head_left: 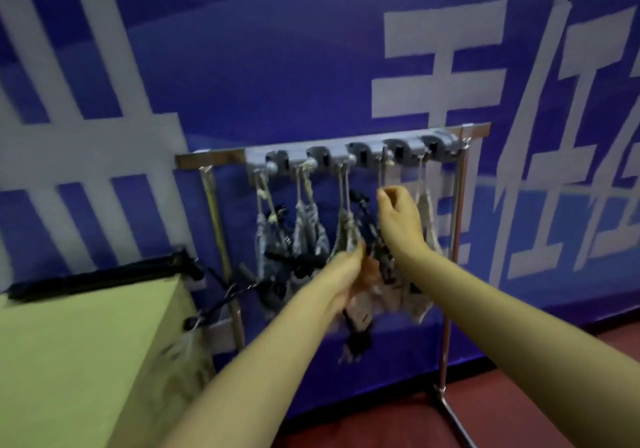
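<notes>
Pouch (363,295) sits mid-rack, low, under the fourth hook from the left. It's blurred, and I read pale fabric with orange and black bits. String (381,173) hangs straight down from the grey hook rail (311,163). I can't tell where it joins the pouch behind the hand. Right grip (398,217) pinches the string's lower end between thumb and forefinger, just under the rail. Left grip (348,274) is curled round the pouch body from the left, lower down. Other pouches (270,239) hang by strings on the neighbouring hooks, three to the left and one to the right. The rail is fixed on the top bar of a chrome rack (454,239) that stands on the red floor (519,413) against a blue banner (277,66) with white characters. The green bench (69,343) is just left of the rack, with a black bar (97,274) along its far edge.
</notes>
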`<state>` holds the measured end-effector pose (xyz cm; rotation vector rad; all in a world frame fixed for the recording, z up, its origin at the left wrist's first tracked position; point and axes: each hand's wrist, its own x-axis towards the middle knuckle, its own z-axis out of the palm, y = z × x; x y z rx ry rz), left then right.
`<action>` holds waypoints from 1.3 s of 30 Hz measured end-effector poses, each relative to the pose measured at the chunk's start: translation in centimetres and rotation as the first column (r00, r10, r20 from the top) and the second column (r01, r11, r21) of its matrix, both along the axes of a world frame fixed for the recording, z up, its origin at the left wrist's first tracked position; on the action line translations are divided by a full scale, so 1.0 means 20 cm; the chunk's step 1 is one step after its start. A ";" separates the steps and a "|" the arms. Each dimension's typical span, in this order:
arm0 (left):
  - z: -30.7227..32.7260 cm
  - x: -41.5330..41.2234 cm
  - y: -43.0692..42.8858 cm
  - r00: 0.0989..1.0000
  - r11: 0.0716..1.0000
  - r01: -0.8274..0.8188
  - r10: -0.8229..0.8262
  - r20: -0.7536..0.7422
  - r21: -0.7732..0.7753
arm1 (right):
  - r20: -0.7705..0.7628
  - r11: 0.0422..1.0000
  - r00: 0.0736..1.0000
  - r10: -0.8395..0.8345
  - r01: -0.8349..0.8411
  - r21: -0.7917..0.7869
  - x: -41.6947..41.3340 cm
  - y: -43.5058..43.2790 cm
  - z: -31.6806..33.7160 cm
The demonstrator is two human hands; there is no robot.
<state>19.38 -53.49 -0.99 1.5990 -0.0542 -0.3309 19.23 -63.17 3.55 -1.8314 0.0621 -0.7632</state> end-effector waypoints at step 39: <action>-0.29 -0.97 2.71 0.515 0.134 -0.801 0.651 0.557 0.584 | -0.384 0.729 0.873 0.302 -0.470 -0.497 -0.81 2.03 -0.50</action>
